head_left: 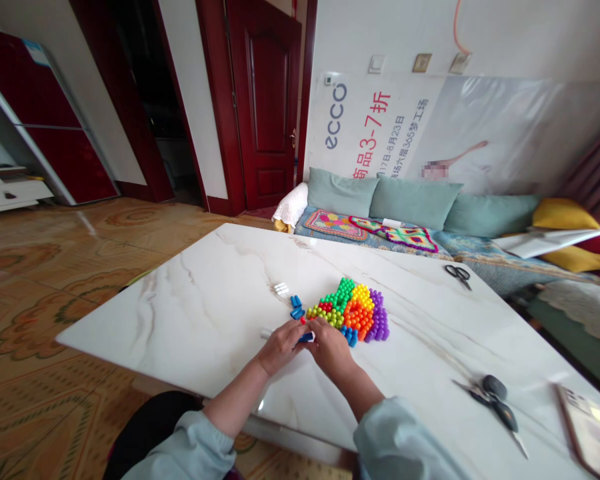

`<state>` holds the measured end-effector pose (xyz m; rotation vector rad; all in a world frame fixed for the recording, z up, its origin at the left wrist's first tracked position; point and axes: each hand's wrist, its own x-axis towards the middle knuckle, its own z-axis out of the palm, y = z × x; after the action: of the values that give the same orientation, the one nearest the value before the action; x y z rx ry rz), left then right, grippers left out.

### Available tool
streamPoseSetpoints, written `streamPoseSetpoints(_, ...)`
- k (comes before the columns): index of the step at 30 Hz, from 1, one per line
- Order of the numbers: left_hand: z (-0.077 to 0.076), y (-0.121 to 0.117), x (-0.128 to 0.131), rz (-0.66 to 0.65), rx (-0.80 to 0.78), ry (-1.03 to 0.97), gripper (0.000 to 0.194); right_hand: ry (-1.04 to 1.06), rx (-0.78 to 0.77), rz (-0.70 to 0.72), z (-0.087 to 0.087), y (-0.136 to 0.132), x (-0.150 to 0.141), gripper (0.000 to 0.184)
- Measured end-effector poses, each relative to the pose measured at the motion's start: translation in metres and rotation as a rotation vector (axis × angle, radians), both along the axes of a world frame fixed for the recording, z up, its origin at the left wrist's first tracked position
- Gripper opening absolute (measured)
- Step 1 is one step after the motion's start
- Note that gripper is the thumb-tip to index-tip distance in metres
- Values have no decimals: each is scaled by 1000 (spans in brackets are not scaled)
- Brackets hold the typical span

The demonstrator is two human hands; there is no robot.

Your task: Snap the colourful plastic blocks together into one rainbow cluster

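Note:
A multicoloured mosaic of plastic beads point(353, 312) lies on the white marble table point(190, 320), in green, yellow, orange, purple and red. My left hand point(281, 347) and my right hand point(330, 348) meet just in front of it, with their fingers closing on a small blue plastic piece point(306, 337). A white plastic piece point(266, 333) sticks out to the left of my left hand. Several blue pegs point(296, 307) lie beyond my hands, and a small white stack of pieces point(281, 289) lies further left. A blue cluster of beads point(350, 336) touches the mosaic's near edge.
Small scissors point(459, 275) lie on the table's far right, and larger black-handled scissors point(495, 403) lie at near right. A framed picture point(593, 430) sits on the right corner. A sofa with cushions point(415, 203) stands beyond the table.

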<state>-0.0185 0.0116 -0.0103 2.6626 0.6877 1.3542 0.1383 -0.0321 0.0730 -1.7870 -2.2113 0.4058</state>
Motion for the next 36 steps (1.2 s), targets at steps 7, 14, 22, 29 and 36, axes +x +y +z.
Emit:
streamPoseSetpoints(7, 4, -2, 1, -28, -35, -11, 33, 39, -2, 15, -1, -2, -2, 43)
streamPoseSetpoints(14, 0, 2, 2, 45, -100, -17, 39, 94, -12, -79, 10, -1, 1, 42)
streamPoseSetpoints(22, 4, -1, 2, 40, -228, -37, 37, 92, -14, -68, 5, -3, 1, 52)
streamPoseSetpoints(29, 1, -1, 0, 30, -248, -9, 36, -83, 24, -74, 10, -6, 3, 21)
streamPoseSetpoints(36, 3, 1, 1, 114, -244, -49, 26, 29, 203, -330, 31, 4, 39, 21)
